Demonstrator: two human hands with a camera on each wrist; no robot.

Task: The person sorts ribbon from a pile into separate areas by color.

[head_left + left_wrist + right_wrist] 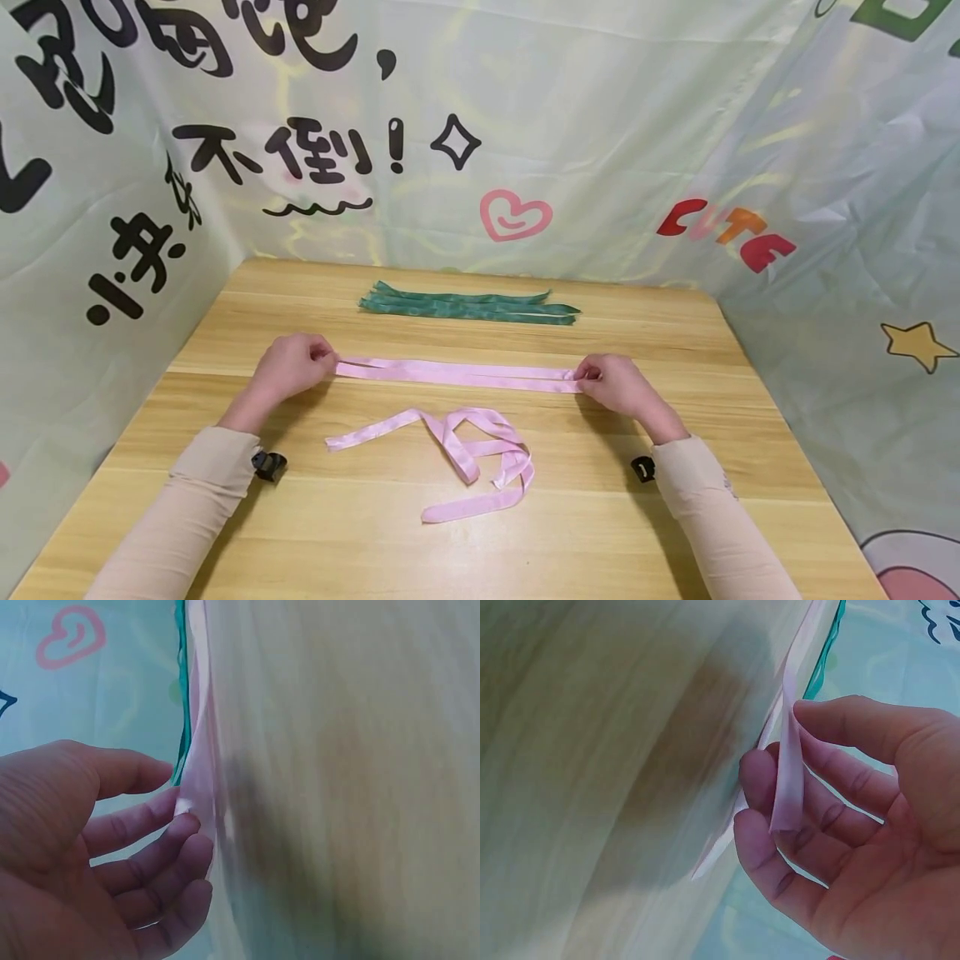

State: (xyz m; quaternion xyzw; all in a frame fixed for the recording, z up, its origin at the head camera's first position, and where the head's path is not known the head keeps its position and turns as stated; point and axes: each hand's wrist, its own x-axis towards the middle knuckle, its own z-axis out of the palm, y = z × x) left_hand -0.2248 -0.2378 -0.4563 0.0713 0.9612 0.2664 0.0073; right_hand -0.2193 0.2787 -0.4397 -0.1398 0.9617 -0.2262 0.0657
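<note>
Two flat lengths of pink ribbon stretch side by side between the hands. At their left end, the left hand holds the ribbon with its fingertips; the left wrist view shows the ribbon end against curled fingers. My right hand pinches the other end, thumb against fingers, and a short ribbon tail lies over the fingers in the right wrist view. Another strip end hangs beyond those fingertips. Nearer the body, a loose, tangled pink ribbon lies in loops on the wooden table.
Several dark green ribbon strips lie in a flat bundle behind the pink lengths. A printed cloth backdrop rises along the table's back and sides. Black wrist devices sit at the left cuff and right cuff.
</note>
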